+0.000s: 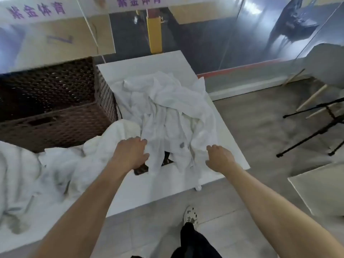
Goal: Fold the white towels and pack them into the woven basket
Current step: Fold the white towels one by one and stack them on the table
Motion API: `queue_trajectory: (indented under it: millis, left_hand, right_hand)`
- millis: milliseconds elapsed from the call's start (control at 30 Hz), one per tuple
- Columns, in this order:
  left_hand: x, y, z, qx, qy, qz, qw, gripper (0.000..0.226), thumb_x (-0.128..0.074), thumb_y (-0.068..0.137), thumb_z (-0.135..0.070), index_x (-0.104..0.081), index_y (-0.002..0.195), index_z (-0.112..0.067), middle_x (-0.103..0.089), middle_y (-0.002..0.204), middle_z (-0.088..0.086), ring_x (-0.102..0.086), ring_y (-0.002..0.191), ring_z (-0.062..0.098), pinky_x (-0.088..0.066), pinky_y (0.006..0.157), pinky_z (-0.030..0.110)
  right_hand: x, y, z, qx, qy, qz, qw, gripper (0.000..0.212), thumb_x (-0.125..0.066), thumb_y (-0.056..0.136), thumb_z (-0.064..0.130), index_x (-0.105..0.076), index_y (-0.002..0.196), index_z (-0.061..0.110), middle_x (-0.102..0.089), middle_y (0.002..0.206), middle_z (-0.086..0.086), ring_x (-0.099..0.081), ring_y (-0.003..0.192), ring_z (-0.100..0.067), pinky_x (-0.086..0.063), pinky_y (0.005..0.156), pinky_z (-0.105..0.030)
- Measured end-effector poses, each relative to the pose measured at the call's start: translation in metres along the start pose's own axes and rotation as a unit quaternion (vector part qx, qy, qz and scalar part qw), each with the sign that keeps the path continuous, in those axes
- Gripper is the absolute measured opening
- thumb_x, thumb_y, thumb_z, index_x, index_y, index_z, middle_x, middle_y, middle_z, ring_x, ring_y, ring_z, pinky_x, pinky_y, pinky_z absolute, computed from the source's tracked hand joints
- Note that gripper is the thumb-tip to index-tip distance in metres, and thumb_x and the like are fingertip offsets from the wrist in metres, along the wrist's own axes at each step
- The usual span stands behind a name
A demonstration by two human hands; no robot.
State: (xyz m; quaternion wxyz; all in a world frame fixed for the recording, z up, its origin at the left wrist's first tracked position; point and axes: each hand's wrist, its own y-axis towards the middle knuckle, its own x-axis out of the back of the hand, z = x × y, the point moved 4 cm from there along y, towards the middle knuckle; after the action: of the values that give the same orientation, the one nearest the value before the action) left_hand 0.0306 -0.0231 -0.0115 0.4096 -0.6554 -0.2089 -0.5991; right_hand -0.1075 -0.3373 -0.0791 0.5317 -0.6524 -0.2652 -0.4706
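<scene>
Left hand [130, 153] and right hand [219, 158] clutch a crumpled towel [167, 108] beside the woven basket [55, 101]; another towel heap [65, 170] fronts the basket.

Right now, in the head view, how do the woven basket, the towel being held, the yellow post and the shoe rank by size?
1. The woven basket and the towel: about alike, so no ranking between them.
2. The yellow post.
3. The shoe; the post stands farther off, so this goes by looks only.

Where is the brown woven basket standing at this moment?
In the head view, the woven basket stands on the left side, just beside the crumpled white towel on the table, behind another towel heap.
</scene>
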Motion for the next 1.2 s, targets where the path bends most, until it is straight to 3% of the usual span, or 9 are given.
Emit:
queue_trajectory:
  millis: [200,467,567,667,767,867,967,1067,1200]
  left_hand:
    - [-0.014,0.030,-0.034,0.025,-0.028,0.077,0.996,0.057,-0.049,0.107,-0.055,-0.047,0.157,-0.027,-0.060,0.139,0.001,-0.061,0.125,0.022,-0.054,0.098,0.041]
    - [0.007,0.060,-0.067,0.004,-0.148,0.073,0.986,0.048,-0.063,0.102,-0.051,-0.058,0.146,-0.032,-0.066,0.140,-0.009,-0.062,0.127,0.016,-0.053,0.102,0.039]
    - [0.031,0.071,-0.087,-0.029,-0.289,0.038,0.956,0.072,-0.082,0.088,-0.053,-0.052,0.152,-0.038,-0.061,0.143,-0.015,-0.057,0.132,0.009,-0.050,0.106,0.036]
    - [0.066,0.080,-0.114,-0.095,-0.384,0.001,0.919,0.106,-0.095,0.070,-0.053,-0.040,0.161,-0.046,-0.050,0.152,-0.020,-0.045,0.135,0.003,-0.044,0.109,0.033]
    - [0.091,0.095,-0.135,-0.134,-0.393,-0.049,0.909,0.068,-0.091,0.074,-0.057,-0.066,0.136,-0.044,-0.068,0.125,-0.017,-0.059,0.108,0.003,-0.050,0.090,0.032]
    - [0.109,0.101,-0.145,-0.128,-0.381,-0.107,0.909,0.022,-0.082,0.087,-0.048,-0.068,0.090,-0.031,-0.061,0.089,-0.004,-0.059,0.082,0.010,-0.047,0.071,0.037]
    - [0.122,0.099,-0.140,-0.053,-0.508,-0.145,0.847,0.021,-0.074,0.097,-0.038,-0.065,0.087,-0.022,-0.068,0.086,0.006,-0.070,0.072,0.022,-0.058,0.067,0.038]
    - [0.136,0.094,-0.136,0.031,-0.678,-0.121,0.724,0.021,-0.073,0.101,-0.030,-0.076,0.103,-0.009,-0.082,0.094,0.010,-0.081,0.076,0.026,-0.069,0.074,0.041]
    - [0.155,0.091,-0.133,0.048,-0.778,-0.111,0.617,0.016,-0.072,0.104,-0.021,-0.077,0.108,-0.006,-0.084,0.104,0.008,-0.082,0.097,0.027,-0.067,0.084,0.051]
  right_hand:
    - [-0.037,0.016,-0.039,-0.030,0.021,0.118,0.992,0.029,-0.066,0.097,0.024,-0.063,0.123,0.011,-0.067,0.119,-0.010,-0.069,0.107,-0.031,-0.053,0.080,-0.035]
    - [0.055,0.029,-0.038,0.023,0.175,0.024,0.984,0.011,-0.055,0.104,0.019,-0.062,0.113,0.017,-0.068,0.110,-0.005,-0.062,0.096,-0.026,-0.048,0.074,-0.034]
    - [0.112,0.010,-0.022,0.071,0.254,-0.051,0.963,0.010,-0.061,0.104,0.017,-0.069,0.109,0.020,-0.073,0.108,0.003,-0.068,0.101,-0.020,-0.056,0.085,-0.035]
    - [0.170,-0.019,-0.003,0.116,0.330,-0.118,0.930,0.005,-0.074,0.098,0.018,-0.076,0.099,0.023,-0.075,0.100,0.011,-0.070,0.093,-0.006,-0.050,0.076,-0.017]
    - [0.202,-0.048,0.004,0.124,0.371,-0.166,0.905,0.003,-0.078,0.095,0.020,-0.078,0.097,0.023,-0.075,0.097,0.013,-0.069,0.093,-0.002,-0.047,0.070,-0.008]
    - [0.187,-0.063,-0.015,0.066,0.447,-0.222,0.864,0.022,-0.084,0.089,0.033,-0.072,0.106,0.031,-0.073,0.096,0.012,-0.070,0.090,-0.006,-0.055,0.077,-0.019]
    - [0.136,-0.062,-0.036,-0.019,0.441,-0.216,0.871,0.068,-0.088,0.073,0.061,-0.060,0.128,0.033,-0.067,0.113,0.015,-0.068,0.105,-0.007,-0.056,0.088,-0.027]
    - [0.093,-0.048,-0.032,-0.065,0.405,-0.111,0.905,0.112,-0.090,0.062,0.074,-0.044,0.153,0.027,-0.054,0.146,0.010,-0.059,0.129,-0.012,-0.055,0.101,-0.036]
    - [0.069,-0.006,-0.022,-0.095,0.418,-0.077,0.900,0.123,-0.092,0.068,0.061,-0.025,0.164,0.026,-0.047,0.156,0.003,-0.054,0.136,-0.024,-0.054,0.088,-0.034]
